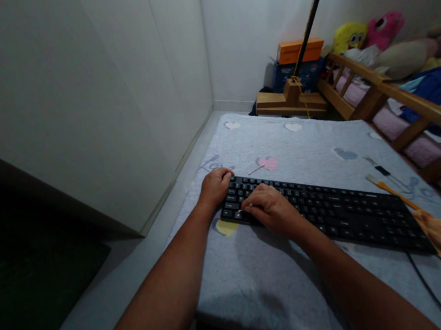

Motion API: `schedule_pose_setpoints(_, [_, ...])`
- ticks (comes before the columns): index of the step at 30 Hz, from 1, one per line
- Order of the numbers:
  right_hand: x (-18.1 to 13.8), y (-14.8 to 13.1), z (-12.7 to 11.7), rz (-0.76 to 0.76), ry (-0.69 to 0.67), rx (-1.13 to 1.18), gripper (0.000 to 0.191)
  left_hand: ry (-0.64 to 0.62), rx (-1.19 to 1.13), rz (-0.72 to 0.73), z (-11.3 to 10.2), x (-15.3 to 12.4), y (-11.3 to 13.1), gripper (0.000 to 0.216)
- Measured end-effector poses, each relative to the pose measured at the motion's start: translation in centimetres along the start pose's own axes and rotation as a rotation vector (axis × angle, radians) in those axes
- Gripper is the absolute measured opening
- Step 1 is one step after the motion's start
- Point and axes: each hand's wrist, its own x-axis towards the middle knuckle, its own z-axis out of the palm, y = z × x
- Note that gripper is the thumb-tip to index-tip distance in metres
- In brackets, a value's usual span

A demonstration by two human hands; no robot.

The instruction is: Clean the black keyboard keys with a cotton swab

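Note:
A black keyboard [340,212] lies slanted on a grey sheet printed with hearts [292,283]. My left hand [216,187] is curled over the keyboard's far left corner, gripping its edge. Over the left-hand keys rests my right hand [270,208], fingers pinched round a thin white stick, apparently a cotton swab [247,206], whose tip touches the keys. A second thin white stick [257,169] lies on the sheet just beyond the keyboard.
A small brush with an orange handle and tan bristles [431,224] lies by the keyboard's right end. The keyboard cable [427,288] runs toward me. A wooden bed rail [414,102], plush toys [368,33], an orange box [299,51] and a black pole [314,3] stand beyond. White wall at left.

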Motion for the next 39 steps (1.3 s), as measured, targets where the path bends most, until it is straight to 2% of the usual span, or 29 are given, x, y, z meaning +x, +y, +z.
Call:
schedule_pose_setpoints(9, [-0.2, -0.3, -0.4, 0.011, -0.035, 0.024, 0.017, 0.002, -0.003, -0.005, 0.0, 0.0, -0.1, 0.03])
schedule_pose_setpoints(18, [-0.6, 0.1, -0.9, -0.008, 0.019, 0.079, 0.018, -0.005, 0.0, -0.005, -0.1, -0.1, -0.4, 0.03])
schedule_pose_setpoints(39, [0.0, 0.1, 1.1, -0.031, 0.086, 0.042, 0.017, 0.011, 0.018, -0.01, 0.2, 0.1, 0.1, 0.03])
